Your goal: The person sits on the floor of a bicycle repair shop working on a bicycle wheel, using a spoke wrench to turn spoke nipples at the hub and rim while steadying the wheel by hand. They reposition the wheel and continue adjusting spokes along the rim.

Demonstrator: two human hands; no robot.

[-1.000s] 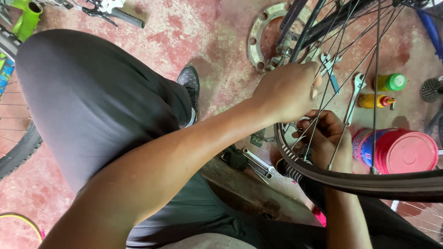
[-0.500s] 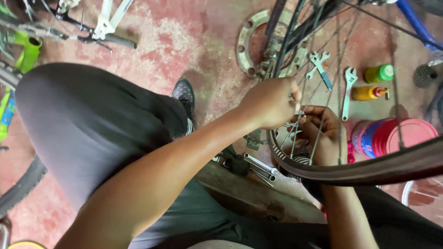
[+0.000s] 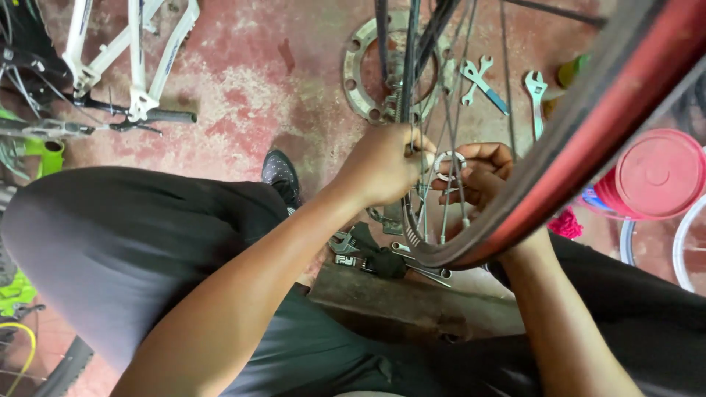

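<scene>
A bicycle wheel [image 3: 588,140] with a black tyre and red rim stands between my knees, its thin spokes [image 3: 507,81] running up the view. My left hand [image 3: 382,165] reaches among the spokes and is closed around part of the hub area by the axle. My right hand [image 3: 482,173] is behind the spokes, its fingers pinching a small silver ring-shaped washer [image 3: 448,163]. Both hands are close together, almost touching. The hub itself is mostly hidden by my hands.
Spanners [image 3: 482,81] and a round metal flange ring [image 3: 368,73] lie on the red concrete floor. A red plastic lid and tub [image 3: 658,176] sit at right. A white bicycle frame [image 3: 132,59] lies at upper left. Pliers [image 3: 382,257] rest on a slab near my shoe [image 3: 281,176].
The wheel has swung up and to the right in view. My hands have moved left and come closer together; the silver ring now shows in my right fingers.
</scene>
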